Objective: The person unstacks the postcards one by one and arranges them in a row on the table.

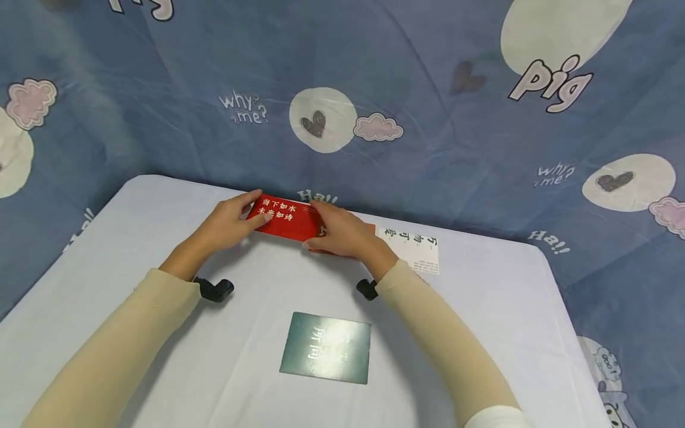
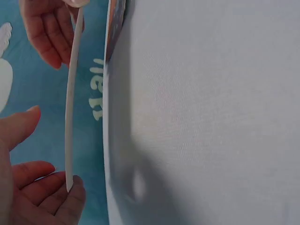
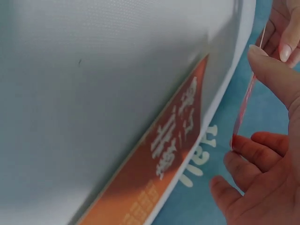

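Card (image 1: 297,224), bright red, thin and rectangular with white Chinese characters, hangs raised at the far edge of the table under a smooth white cloth (image 1: 514,351), held up between two bare hands; the left wrist view shows it nearly edge-on and slightly bowed, apart from the tabletop. The right hand (image 1: 342,232) is clamped on the red card's right part, thumb at the near side and fingertips at the opposite side. At the other end, the left hand (image 1: 227,223) has its fingers touching the red card's tip, while its thumb stands apart from it in the left wrist view. Beneath the right hand, a flat orange-brown card with white script (image 3: 164,150) lies along the table's far edge. Just right of it, near the same edge, rests a white card printed with black Chinese characters (image 1: 414,252), partly covered by the right hand and wrist. Well apart from these, towards the table's near edge, lies a glossy dark green rectangular card with pale characters (image 1: 339,345). Long beige sleeves (image 1: 118,339) cover both forearms, and a black fitting (image 1: 216,290) shows at the left wrist. Beyond the far edge hangs a blue fabric sheet with pigs' lettering, hearts and pink clouds (image 1: 439,172).
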`<state>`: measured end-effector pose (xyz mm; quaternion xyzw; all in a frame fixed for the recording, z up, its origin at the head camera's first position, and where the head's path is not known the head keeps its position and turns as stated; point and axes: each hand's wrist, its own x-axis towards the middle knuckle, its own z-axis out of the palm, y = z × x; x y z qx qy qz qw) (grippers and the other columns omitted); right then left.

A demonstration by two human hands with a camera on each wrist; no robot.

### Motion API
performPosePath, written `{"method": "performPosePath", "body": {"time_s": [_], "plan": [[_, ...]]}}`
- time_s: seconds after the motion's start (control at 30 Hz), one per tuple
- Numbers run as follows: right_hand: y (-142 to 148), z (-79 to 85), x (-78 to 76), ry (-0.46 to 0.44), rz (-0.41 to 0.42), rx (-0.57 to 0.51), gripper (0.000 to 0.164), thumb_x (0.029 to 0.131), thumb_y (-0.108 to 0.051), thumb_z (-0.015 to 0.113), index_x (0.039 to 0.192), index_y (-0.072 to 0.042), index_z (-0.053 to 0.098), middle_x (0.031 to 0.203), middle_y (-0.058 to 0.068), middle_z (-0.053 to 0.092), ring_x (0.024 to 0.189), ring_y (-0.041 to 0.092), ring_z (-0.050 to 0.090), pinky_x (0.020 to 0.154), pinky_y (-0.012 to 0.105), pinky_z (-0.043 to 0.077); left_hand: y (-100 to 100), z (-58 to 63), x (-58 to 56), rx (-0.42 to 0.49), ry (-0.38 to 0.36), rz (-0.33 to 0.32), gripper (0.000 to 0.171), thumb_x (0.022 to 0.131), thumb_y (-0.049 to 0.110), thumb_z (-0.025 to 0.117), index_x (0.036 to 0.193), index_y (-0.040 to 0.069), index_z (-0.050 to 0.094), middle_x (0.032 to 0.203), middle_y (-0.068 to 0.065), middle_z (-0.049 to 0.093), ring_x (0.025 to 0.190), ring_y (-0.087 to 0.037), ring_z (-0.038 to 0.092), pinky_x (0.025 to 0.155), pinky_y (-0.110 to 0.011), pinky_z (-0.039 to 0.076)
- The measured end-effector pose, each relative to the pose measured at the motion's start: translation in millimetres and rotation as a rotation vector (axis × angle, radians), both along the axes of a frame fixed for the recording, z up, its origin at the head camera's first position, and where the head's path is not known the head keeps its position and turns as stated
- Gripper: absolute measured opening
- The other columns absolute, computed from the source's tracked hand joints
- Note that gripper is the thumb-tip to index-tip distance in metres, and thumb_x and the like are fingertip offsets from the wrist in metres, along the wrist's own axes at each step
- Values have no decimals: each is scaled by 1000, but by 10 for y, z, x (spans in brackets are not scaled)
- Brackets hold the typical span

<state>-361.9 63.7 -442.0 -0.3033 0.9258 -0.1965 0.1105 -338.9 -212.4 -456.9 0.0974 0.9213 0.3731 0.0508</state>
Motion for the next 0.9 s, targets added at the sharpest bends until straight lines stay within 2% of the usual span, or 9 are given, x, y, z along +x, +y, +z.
{"method": "performPosePath", "body": {"time_s": [0.17,0.5,0.73,0.9], "plan": [[-90,-64,-61,-18,1,7,93,90,-45,81,162,-8,36,154,7,51,135,21,52,116,38,43,-50,-50,-62,-18,-18,16,79,101,29,70,161,-3,32,163,-26,36,149,-44,36,120,-60,32],[-171,-176,-125,-45,-10,66,95,89,-48,80,163,-10,34,156,5,49,139,21,48,118,38,41,-76,-192,-78,-26,-21,1,79,99,17,72,160,-8,29,164,-27,34,151,-44,33,121,-58,31],[-194,-216,-131,-44,0,92,91,91,-47,79,162,-10,35,153,5,52,135,21,50,115,39,44,-15,-204,-60,-32,-1,12,73,102,12,67,160,-10,28,163,-29,34,150,-45,33,121,-58,30],[-213,-221,-131,-49,-6,105,91,91,-47,79,163,-12,35,157,5,49,140,23,47,115,43,44,-10,-236,-59,-56,3,26,75,103,13,66,161,-10,24,163,-30,32,151,-45,32,121,-58,30]]}}
